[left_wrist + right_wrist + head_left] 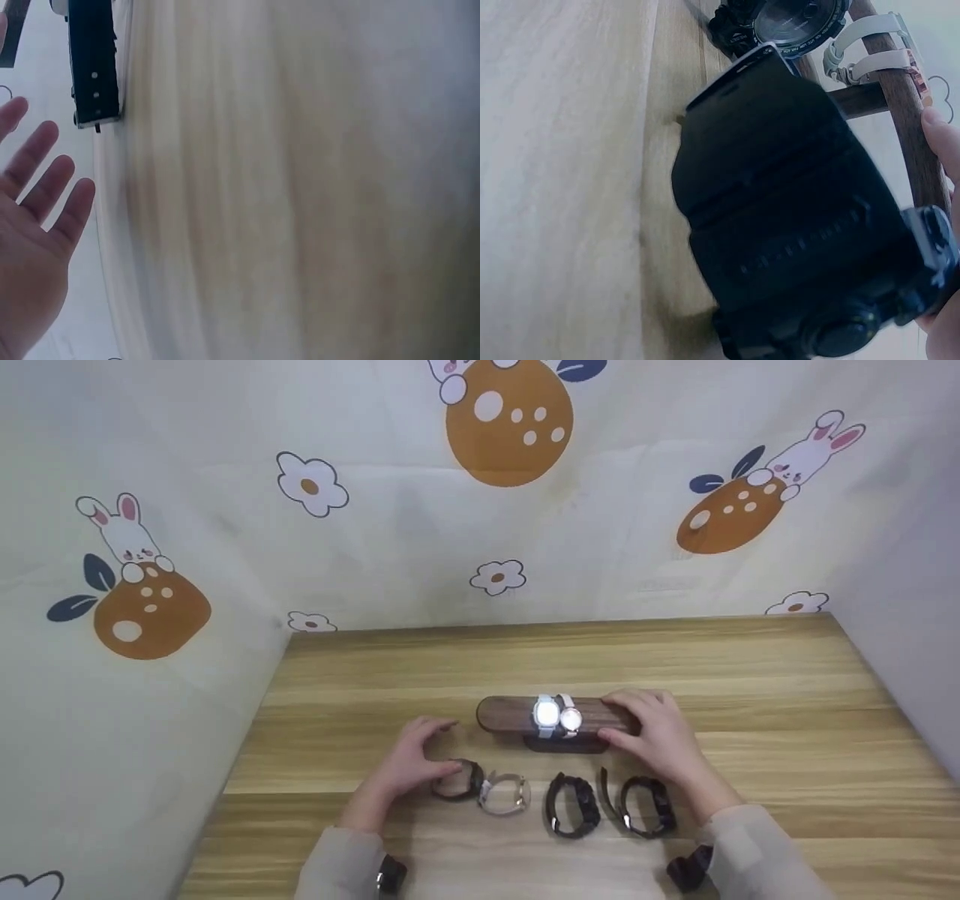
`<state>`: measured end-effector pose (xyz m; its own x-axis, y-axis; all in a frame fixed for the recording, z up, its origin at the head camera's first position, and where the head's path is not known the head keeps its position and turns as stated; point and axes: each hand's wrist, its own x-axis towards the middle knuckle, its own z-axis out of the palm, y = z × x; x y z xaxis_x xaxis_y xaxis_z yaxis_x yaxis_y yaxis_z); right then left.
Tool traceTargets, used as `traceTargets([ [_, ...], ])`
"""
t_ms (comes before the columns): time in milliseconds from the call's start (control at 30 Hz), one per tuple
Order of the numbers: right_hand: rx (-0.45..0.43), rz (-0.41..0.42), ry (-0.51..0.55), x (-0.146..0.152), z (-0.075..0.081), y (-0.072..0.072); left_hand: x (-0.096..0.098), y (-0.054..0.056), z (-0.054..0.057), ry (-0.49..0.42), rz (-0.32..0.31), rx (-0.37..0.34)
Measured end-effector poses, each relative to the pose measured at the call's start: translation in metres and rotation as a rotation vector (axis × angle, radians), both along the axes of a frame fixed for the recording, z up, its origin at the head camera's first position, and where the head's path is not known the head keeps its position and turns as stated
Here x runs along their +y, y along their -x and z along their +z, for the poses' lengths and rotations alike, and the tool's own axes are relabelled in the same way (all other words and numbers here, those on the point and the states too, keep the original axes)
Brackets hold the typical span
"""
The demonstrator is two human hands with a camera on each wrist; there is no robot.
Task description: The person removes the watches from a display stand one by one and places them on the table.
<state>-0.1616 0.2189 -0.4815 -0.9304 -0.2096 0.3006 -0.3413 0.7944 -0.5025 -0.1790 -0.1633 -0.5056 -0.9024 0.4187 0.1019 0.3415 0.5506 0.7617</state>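
Observation:
My right hand (656, 735) holds the right end of a dark wooden watch stand (504, 714), fingers over the far side and thumb on the near side. Around its bar sit a square-faced watch (547, 714) with a pale strap and a round-faced watch (571, 718) with a white strap. My left hand (412, 757) has its fingers spread left of the stand, its thumb overlapping a thin dark watch (477, 780) in the head view. In the left wrist view, a black strap (95, 67) stands beyond the straight fingers. A black watch (780, 202) fills the right wrist view's middle.
Along the near side of the stand lie a light-strapped watch (523, 795) and two chunky black watches, one in the middle (587, 806) and one at right (664, 808). A patterned cloth (390, 547) rises behind the wooden table (360, 675).

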Motion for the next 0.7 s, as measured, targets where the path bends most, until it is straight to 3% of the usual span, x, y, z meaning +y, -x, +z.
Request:
traceTargets([
  [367, 0.038, 0.013, -0.005, -0.001, 0.002, 0.003, 0.004, 0.005, 0.012, -0.011, 0.075, -0.016],
  [700, 0.009, 0.013, 0.003, -0.001, 0.002, 0.001, 0.023, 0.014, 0.028, 0.022, 0.042, 0.083],
])
